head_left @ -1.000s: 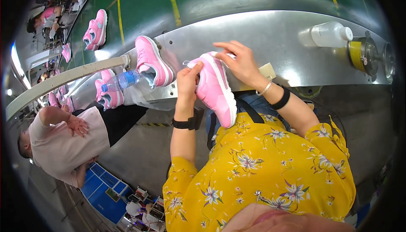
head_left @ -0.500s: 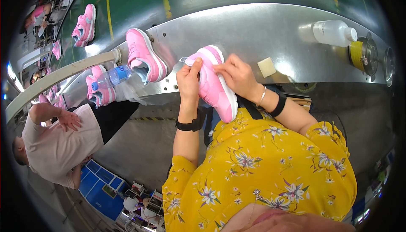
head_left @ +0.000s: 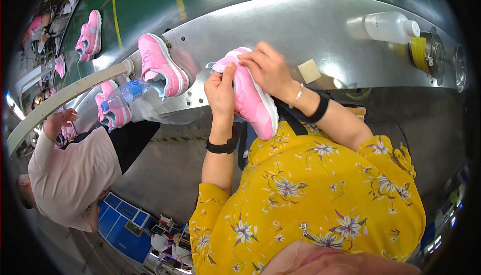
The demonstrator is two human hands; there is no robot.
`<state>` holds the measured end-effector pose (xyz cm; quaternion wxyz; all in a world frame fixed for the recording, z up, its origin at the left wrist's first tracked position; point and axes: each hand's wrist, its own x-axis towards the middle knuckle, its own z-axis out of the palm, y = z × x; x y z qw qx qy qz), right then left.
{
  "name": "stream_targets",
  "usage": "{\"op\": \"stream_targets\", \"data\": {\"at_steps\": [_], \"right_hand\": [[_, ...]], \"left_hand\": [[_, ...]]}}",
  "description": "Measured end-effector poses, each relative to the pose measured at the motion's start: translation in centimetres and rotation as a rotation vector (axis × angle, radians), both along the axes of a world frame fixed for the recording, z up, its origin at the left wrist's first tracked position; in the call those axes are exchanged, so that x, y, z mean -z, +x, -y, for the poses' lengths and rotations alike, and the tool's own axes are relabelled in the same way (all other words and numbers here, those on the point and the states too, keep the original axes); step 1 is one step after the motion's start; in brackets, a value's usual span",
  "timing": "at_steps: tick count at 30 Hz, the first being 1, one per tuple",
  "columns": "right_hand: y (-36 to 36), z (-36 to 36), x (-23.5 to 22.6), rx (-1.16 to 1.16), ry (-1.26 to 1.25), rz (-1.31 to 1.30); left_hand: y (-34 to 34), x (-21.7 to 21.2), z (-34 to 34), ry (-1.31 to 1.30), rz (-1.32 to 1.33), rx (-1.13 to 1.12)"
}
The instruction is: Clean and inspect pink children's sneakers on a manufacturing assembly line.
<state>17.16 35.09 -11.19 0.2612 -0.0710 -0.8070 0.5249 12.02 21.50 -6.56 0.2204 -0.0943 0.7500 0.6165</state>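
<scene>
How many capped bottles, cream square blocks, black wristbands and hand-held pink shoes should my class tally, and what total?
Capped bottles: 2 (white bottle, clear bottle)
Cream square block: 1
Black wristbands: 2 (left wristband, right wristband)
Pink shoe in hand: 1
Total: 6

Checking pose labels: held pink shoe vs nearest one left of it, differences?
The held shoe is in the left hand, right hand near its heel; the left shoe rests on the metal bench, no hand on it. The held shoe's toe points down the picture; the left shoe's, up and left. Both are pink with white soles.
</scene>
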Motion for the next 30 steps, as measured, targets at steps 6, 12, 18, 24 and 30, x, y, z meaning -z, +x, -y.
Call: {"op": "stream_targets", "data": {"at_steps": [6, 12, 18, 24, 30], "right_hand": [[2.8, 0.2, -0.1, -0.040, -0.011, 0.042], [1.8, -0.3, -0.1, -0.074, 0.002, -0.057], [-0.5, -0.2, 0.5, -0.003, -0.012, -0.019], [5.3, 0.1, -0.1, -0.099, -0.056, 0.067], [6.0, -1.5, -0.6, -0.288, -0.231, 0.254]], "left_hand": [[-0.1, 1.0, 0.0, 0.012, 0.003, -0.016], [0.0, 0.4, 0.3, 0.001, -0.001, -0.010], [0.4, 1.3, -0.2, -0.041, -0.087, -0.013], [0.0, 0.1, -0.3, -0.078, -0.041, 0.018], [-0.2, 0.0, 0.1, -0.111, -0.037, 0.041]]}}
